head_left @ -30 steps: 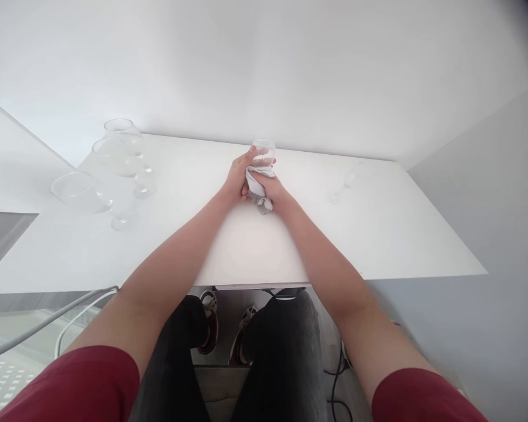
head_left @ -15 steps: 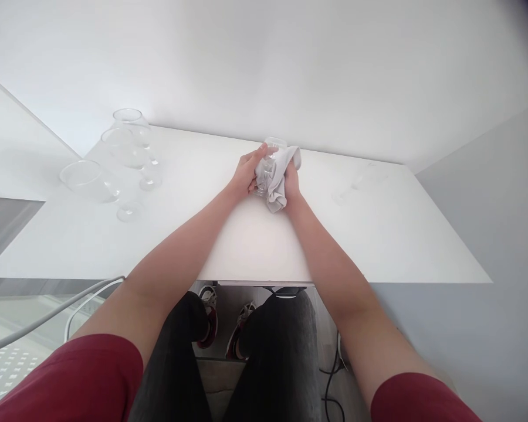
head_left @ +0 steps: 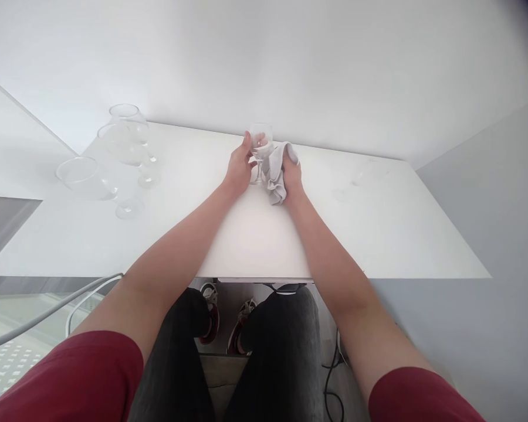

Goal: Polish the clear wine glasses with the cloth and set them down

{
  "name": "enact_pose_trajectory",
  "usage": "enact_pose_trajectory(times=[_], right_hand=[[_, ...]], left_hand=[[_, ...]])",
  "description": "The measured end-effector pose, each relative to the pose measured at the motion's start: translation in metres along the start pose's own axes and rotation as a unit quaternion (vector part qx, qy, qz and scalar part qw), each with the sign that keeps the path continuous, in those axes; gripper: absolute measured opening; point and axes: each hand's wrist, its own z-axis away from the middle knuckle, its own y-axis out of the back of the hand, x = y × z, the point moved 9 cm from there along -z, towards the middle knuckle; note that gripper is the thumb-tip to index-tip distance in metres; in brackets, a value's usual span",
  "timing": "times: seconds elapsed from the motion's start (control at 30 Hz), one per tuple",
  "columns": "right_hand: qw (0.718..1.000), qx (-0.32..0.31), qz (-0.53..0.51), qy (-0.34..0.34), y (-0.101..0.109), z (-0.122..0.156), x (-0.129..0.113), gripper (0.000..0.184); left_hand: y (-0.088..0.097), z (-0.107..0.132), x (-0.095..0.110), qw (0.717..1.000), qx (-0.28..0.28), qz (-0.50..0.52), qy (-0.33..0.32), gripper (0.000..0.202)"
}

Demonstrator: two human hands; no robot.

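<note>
Upright near the back of the white table (head_left: 255, 240), a clear stemmed glass (head_left: 262, 138) is gripped from its left side by my left hand (head_left: 241, 165). Fingers of that hand show through the bowl. A crumpled light grey cloth (head_left: 276, 174) is bunched in my right hand (head_left: 293, 176), just right of the stem. Part of the cloth lies close against the glass's lower bowl; whether it touches is hard to tell.
Several larger stemmed glasses, one with its bowl (head_left: 84, 176) nearest the left edge, stand on the table's left. Another faint clear glass (head_left: 364, 174) is on the right. The wall rises behind the table. A grey cable (head_left: 53, 313) runs at lower left.
The glass now stands more exposed and slightly further left, with the cloth drawn away from around it to the right. My left hand has shifted a little left with the glass.
</note>
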Motion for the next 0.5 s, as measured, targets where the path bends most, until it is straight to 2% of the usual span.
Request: enact_pose_trajectory(times=[0.2,0.33,0.4,0.5], right_hand=[[0.994,0.054,-0.06,-0.072,0.017,-0.008,0.017,0.054],[0.988,0.088,-0.116,-0.053,0.031,-0.014,0.013,0.056],[0.991,0.055,-0.107,-0.053,0.021,-0.012,0.011,0.054],[0.995,-0.064,-0.043,-0.067,-0.014,0.001,0.013,0.046]], left_hand=[[-0.008,0.005,0.009,0.999,-0.039,-0.002,-0.031,0.052],[-0.001,0.003,0.01,0.999,-0.026,0.014,-0.041,0.051],[-0.001,0.0,0.007,0.998,-0.034,0.011,-0.045,0.053],[0.002,-0.005,0.005,0.996,-0.036,0.038,-0.068,0.054]])
